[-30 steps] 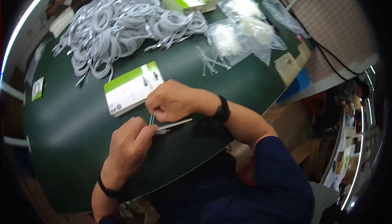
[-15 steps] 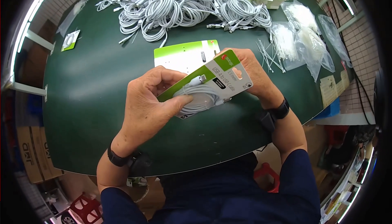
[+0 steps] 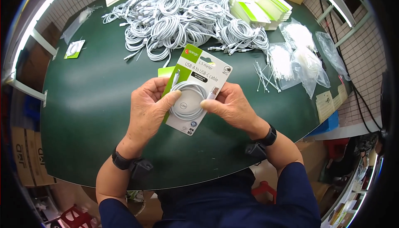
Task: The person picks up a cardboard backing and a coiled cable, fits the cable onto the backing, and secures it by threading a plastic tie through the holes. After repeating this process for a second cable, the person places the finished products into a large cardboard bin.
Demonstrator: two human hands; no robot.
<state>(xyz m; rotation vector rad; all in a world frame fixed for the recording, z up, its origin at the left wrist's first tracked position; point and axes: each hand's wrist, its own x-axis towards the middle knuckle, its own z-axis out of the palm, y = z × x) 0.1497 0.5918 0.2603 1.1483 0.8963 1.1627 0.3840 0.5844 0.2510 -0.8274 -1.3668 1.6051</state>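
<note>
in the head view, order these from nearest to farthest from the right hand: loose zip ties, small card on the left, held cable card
From the right hand:
1. held cable card, in its grasp
2. loose zip ties, ahead and right
3. small card, far left

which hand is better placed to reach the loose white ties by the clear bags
Likely the right hand: it holds the card from the right, nearer the loose white ties. The left hand, on the card's other side, is farther from them. Both hands are occupied.
</note>
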